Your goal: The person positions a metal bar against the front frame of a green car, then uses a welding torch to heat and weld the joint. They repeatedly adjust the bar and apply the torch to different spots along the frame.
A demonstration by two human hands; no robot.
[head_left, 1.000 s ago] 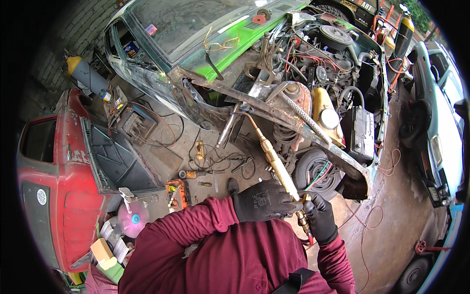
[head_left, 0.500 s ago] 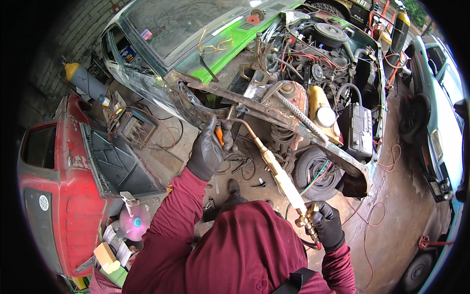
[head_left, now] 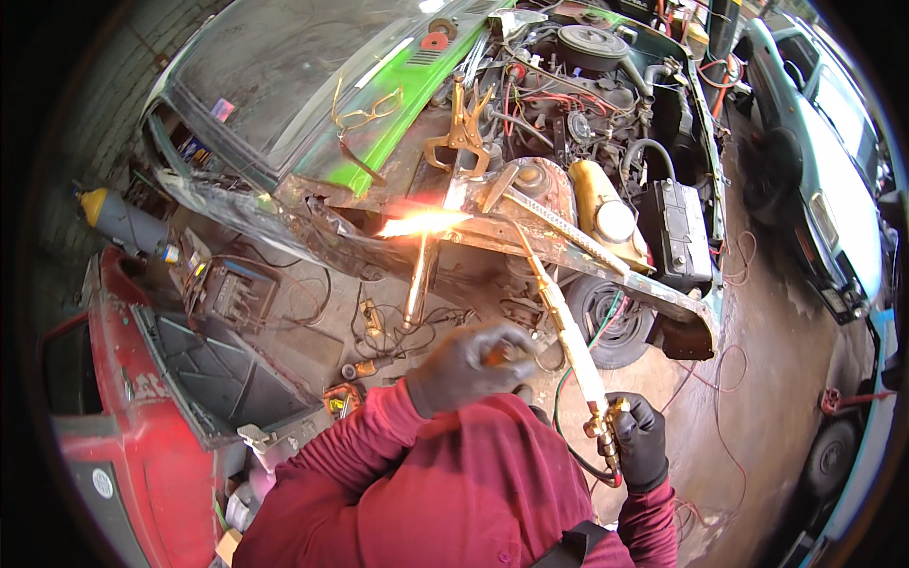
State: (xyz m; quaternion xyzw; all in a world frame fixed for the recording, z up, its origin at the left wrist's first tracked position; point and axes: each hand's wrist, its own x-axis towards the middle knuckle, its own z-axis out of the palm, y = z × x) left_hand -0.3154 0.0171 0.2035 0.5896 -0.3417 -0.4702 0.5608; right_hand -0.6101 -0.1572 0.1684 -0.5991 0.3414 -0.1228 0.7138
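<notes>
My right hand (head_left: 636, 440), in a dark glove, is closed round the valve end of a gas torch (head_left: 568, 336). Its long brass body slants up and to the left, and the bent tip gives off a bright orange-white flame (head_left: 424, 222) beside the car's bare inner fender edge. My left hand (head_left: 473, 367), gloved too and smeared by motion, is drawn in before my chest, away from the flame. Its fingers are curled round a small orange lighter (head_left: 496, 356), mostly hidden. Locking pliers (head_left: 464, 133) stand clamped on the car's metal near the flame.
The engine bay with a battery (head_left: 679, 237) and a slide hammer-like ribbed bar (head_left: 568, 225) lies ahead. Glasses (head_left: 367, 109) rest on the green panel. Hoses (head_left: 724, 417) and a grinder (head_left: 365, 367) lie on the floor. A red car body (head_left: 175, 454) stands left.
The torch tip has lit with a large flame. My left hand with the lighter has pulled back from the tip, down and to the right. My right hand keeps its hold on the torch.
</notes>
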